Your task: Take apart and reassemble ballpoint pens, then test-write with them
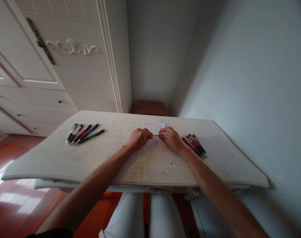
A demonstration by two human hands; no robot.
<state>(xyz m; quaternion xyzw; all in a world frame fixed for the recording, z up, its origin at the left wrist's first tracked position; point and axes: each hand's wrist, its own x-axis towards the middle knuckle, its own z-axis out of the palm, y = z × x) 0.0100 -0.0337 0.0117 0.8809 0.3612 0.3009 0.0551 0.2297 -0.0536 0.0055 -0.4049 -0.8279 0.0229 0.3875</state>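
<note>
Over the middle of the table, my left hand (140, 138) and my right hand (172, 138) face each other with fingertips pinched. A thin dark rod (155, 135), slim like a pen refill, runs level between them, and each hand grips one end. Its exact kind is too small to make out. Just beyond the fingers lies a small white sheet of paper (153, 126) with faint writing, partly covered by the hands. To the right of my right hand, several click pens (195, 144) with dark grips lie side by side.
Several more pens (83, 134) in different colours lie fanned out at the table's left. A larger handwritten sheet (225, 155) rests at the right, near the wall (262, 99). The worn white table (110, 165) has small scraps near its front edge. A white cabinet (91, 66) stands behind left.
</note>
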